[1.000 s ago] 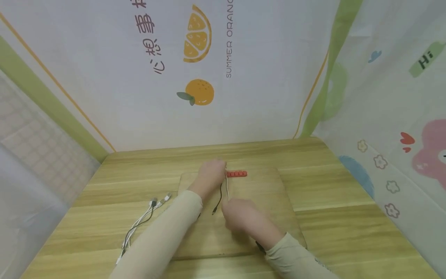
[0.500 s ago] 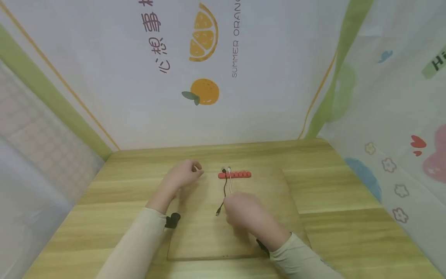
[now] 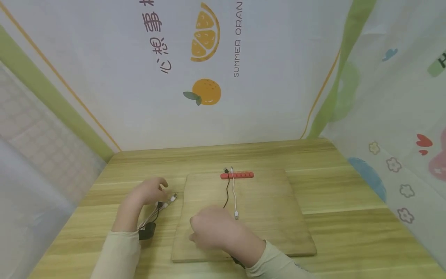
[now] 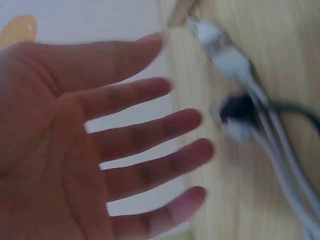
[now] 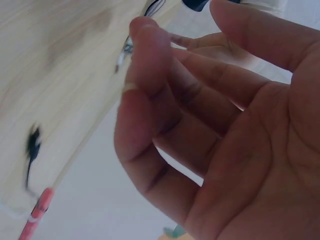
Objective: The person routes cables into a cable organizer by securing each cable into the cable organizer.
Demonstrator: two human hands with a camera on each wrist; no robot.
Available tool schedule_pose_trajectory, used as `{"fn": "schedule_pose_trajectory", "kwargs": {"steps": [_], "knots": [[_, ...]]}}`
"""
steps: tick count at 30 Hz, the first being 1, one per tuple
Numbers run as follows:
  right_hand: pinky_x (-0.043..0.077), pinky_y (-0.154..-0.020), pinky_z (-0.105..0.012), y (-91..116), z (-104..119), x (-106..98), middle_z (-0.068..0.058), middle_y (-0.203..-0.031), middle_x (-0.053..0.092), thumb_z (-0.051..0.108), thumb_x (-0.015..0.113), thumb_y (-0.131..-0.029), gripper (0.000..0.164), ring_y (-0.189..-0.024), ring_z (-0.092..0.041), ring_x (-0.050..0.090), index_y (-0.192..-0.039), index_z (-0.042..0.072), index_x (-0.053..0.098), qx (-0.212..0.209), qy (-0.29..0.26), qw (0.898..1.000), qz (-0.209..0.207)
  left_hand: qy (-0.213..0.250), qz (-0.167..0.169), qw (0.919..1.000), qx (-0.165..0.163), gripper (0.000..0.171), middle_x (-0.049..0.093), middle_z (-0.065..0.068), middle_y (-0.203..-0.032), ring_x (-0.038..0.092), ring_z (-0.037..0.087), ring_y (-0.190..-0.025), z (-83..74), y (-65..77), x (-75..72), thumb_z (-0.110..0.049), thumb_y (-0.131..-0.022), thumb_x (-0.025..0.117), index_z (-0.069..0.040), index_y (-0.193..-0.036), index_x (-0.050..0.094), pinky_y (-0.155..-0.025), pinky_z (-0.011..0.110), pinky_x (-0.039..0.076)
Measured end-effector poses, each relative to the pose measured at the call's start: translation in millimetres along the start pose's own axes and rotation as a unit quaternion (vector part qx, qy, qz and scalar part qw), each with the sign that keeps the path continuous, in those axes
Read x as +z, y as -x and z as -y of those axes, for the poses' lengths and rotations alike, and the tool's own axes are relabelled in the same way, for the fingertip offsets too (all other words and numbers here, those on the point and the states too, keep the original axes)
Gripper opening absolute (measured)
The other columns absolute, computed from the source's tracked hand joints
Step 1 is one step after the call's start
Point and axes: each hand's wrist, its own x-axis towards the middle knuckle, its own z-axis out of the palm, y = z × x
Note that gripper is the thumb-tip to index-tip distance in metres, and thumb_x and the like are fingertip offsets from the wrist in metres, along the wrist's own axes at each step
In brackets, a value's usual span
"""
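A red cable organizer with a row of slots lies across the far part of a wooden board. Seated in its left part are a short black cable and a short white cable, both stretching toward me. My right hand hovers over the board's near left part, fingers loosely bent and nothing in them; it covers the black cable's near end. Left of the board, my left hand hangs over a bundle of white and black USB cables, its fingers spread and not touching them.
The board rests on a wood-grain table. Behind the table hangs a white printed curtain, with more cloth at both sides. A black wrist device sits at my left wrist.
My left hand has left the organizer and moved left and nearer to the cable bundle. My right hand has let go of the white cable and shifted left; that cable's near end now lies on the board.
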Motion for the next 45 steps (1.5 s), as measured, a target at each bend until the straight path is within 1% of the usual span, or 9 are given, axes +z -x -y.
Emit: {"fn": "schedule_pose_trajectory", "kwargs": {"steps": [6,12,15,22,27,31,34,40,45], "knots": [[0.042,-0.051,-0.029,-8,21,7,0.011,-0.066,0.053,0.044,0.069,-0.101,0.027,-0.060,-0.005,0.048,-0.082,0.025,0.067,-0.025,0.041,0.999,-0.008,-0.017,0.029,0.9989,-0.032,0.052,0.064,0.031,-0.135,0.064,0.052,-0.120,9.5,6.9,3.8,-0.021,-0.092,0.081,0.004,-0.133,0.061,-0.098,0.067,0.055],[0.044,-0.048,-0.028,-13,34,12,0.011,-0.068,0.052,0.042,0.069,-0.100,0.030,-0.061,-0.004,0.047,-0.075,0.026,0.062,-0.058,0.048,0.997,0.003,-0.008,0.039,0.9979,-0.051,0.046,0.067,0.020,-0.119,0.063,0.032,-0.095,10.3,11.3,7.8,-0.016,-0.089,0.084,0.002,-0.126,0.062,-0.084,0.052,0.058],[0.046,-0.049,-0.029,-14,34,12,0.011,-0.072,0.054,0.042,0.069,-0.100,0.031,-0.062,-0.004,0.048,-0.074,0.025,0.062,-0.060,0.058,0.996,0.016,-0.007,0.019,0.9990,-0.041,0.043,0.068,0.020,-0.116,0.063,0.030,-0.093,13.5,6.6,8.6,-0.012,-0.087,0.085,0.003,-0.121,0.063,-0.083,0.048,0.058],[0.049,-0.057,-0.029,-14,35,14,0.012,-0.079,0.058,0.046,0.070,-0.101,0.023,-0.067,-0.006,0.052,-0.089,0.027,0.074,-0.049,0.034,0.997,0.054,-0.003,-0.013,0.9994,-0.032,0.035,0.070,0.018,-0.111,0.061,0.028,-0.095,28.8,-3.8,9.7,-0.012,-0.083,0.088,0.001,-0.108,0.067,-0.083,0.044,0.056],[0.051,-0.057,-0.031,-13,38,15,0.013,-0.080,0.060,0.048,0.068,-0.101,0.027,-0.070,-0.005,0.053,-0.087,0.027,0.075,-0.062,0.045,0.996,0.051,0.041,-0.047,0.9978,-0.024,0.029,0.069,0.017,-0.100,0.061,0.025,-0.085,35.9,-7.4,13.9,-0.008,-0.085,0.085,0.005,-0.104,0.067,-0.073,0.037,0.056],[0.051,-0.057,-0.032,-11,37,15,0.012,-0.080,0.062,0.048,0.069,-0.101,0.029,-0.069,-0.005,0.053,-0.083,0.026,0.074,-0.066,0.047,0.996,0.042,0.087,-0.085,0.9920,-0.033,0.023,0.067,0.014,-0.090,0.059,0.021,-0.074,34.0,-11.3,18.9,-0.003,-0.088,0.081,0.007,-0.102,0.067,-0.065,0.031,0.053],[0.052,-0.058,-0.032,-11,38,17,0.012,-0.080,0.062,0.048,0.067,-0.101,0.031,-0.069,-0.004,0.053,-0.081,0.025,0.073,-0.068,0.047,0.996,0.043,0.114,-0.105,0.9865,-0.055,0.025,0.068,0.013,-0.088,0.062,0.019,-0.071,33.2,-13.0,22.1,-0.004,-0.088,0.080,0.008,-0.106,0.066,-0.064,0.030,0.053],[0.049,-0.055,-0.031,-15,37,20,0.009,-0.074,0.057,0.045,0.066,-0.103,0.030,-0.065,-0.007,0.052,-0.082,0.024,0.071,-0.074,0.040,0.995,0.057,0.192,-0.125,0.9684,-0.098,0.028,0.068,0.016,-0.096,0.068,0.016,-0.072,33.4,-17.5,26.3,-0.003,-0.092,0.075,0.011,-0.113,0.064,-0.066,0.026,0.059],[0.052,-0.059,-0.032,-15,36,20,0.012,-0.079,0.062,0.049,0.068,-0.101,0.025,-0.069,-0.005,0.054,-0.091,0.027,0.074,-0.059,0.042,0.996,0.047,0.230,-0.135,0.9591,-0.096,0.030,0.068,0.015,-0.097,0.066,0.016,-0.076,33.0,-19.5,23.9,-0.005,-0.095,0.071,0.011,-0.119,0.062,-0.067,0.025,0.058]]}}
